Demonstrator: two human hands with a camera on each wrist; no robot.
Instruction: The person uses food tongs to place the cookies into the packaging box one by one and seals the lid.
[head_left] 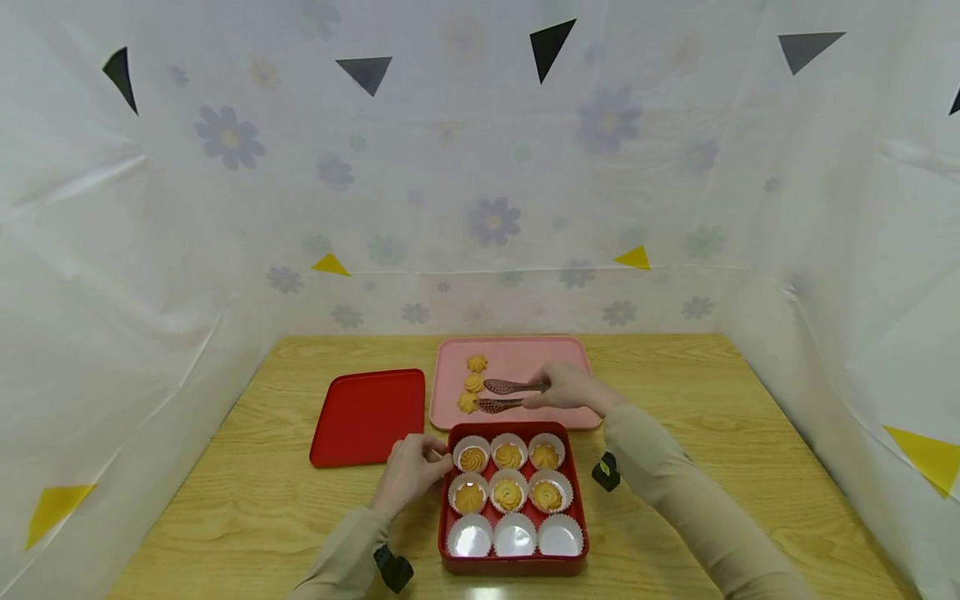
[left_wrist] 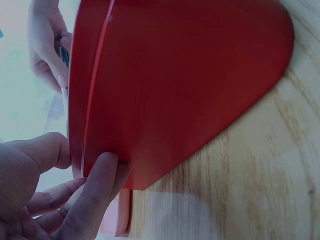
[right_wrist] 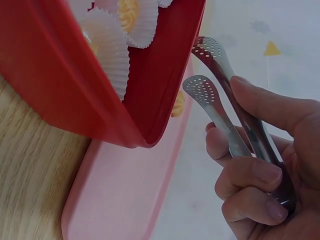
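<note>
In the head view, my right hand (head_left: 567, 387) grips metal tongs (head_left: 507, 387) over the pink tray (head_left: 536, 358). The tongs' perforated tips are spread, with nothing between them. One tip is right at the edge of the nearest piped cookie (head_left: 467, 403); two more cookies (head_left: 474, 382) lie behind it in a column. My left hand (head_left: 411, 471) pinches the left rim of the red box (head_left: 513, 567), its thumb and fingers on the wall in the left wrist view. White paper cups (head_left: 471, 535) fill the box in three rows; those in the back two rows hold cookies.
A flat red lid or tray (head_left: 375, 417) lies on the wooden table (head_left: 262, 500), left of the pink tray. The box stands close in front of the pink tray. A white patterned curtain (head_left: 450, 167) encloses the table's back and sides.
</note>
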